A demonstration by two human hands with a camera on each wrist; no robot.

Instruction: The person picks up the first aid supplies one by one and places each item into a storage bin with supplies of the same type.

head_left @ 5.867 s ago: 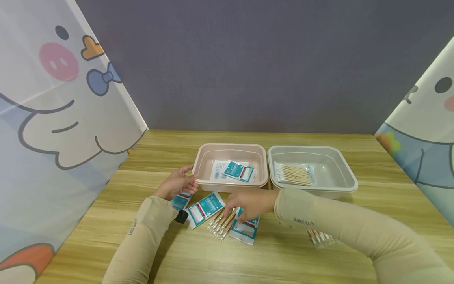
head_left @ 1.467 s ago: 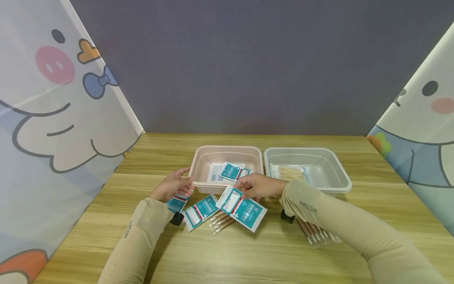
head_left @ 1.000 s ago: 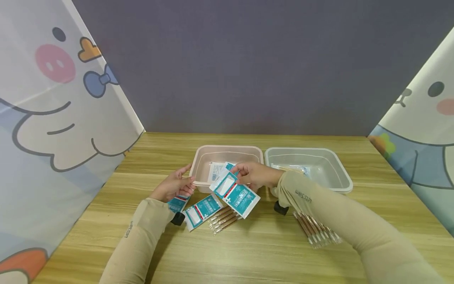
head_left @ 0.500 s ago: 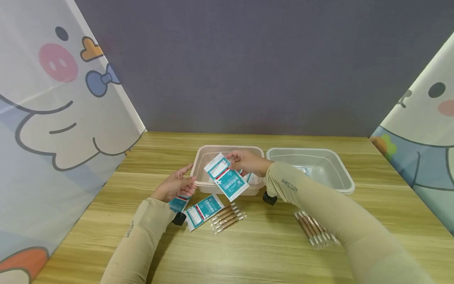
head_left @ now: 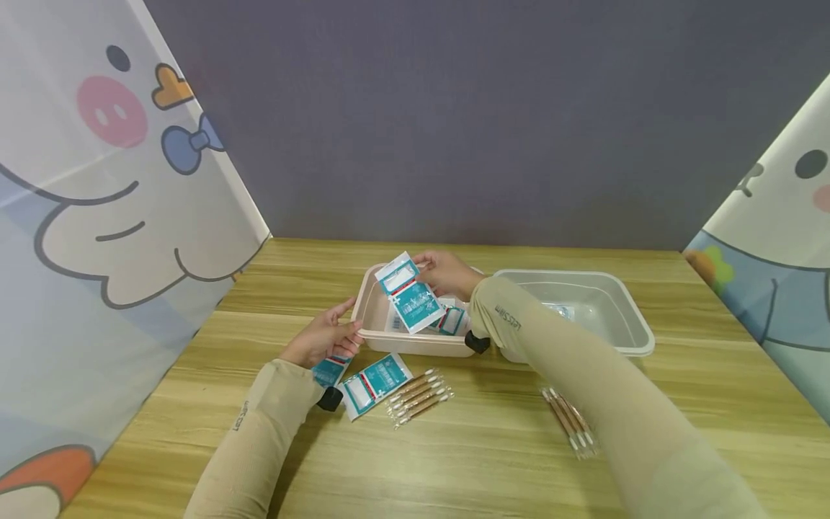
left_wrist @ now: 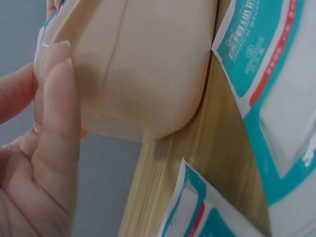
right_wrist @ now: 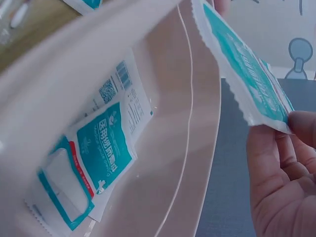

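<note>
My right hand pinches a teal-and-white medical gauze packet by its edge, above the pink plastic bin. In the right wrist view, thumb and fingers close on the edge of that packet. Inside the bin lie another gauze packet and a white printed one under it. My left hand grips the bin's left front corner; the left wrist view shows its fingers against the bin's wall. Two more gauze packets lie before the bin, one in full sight, one partly under my left hand.
To the right stands a grey bin, its contents mostly behind my right sleeve. Clear packs of brown-stick cotton swabs lie on the wooden table, one before the pink bin, another farther right. A dark partition rises behind.
My right hand picked up the gauze packet from the table beside the swabs and carried it up over the pink bin. My left hand has stayed at the bin's corner.
</note>
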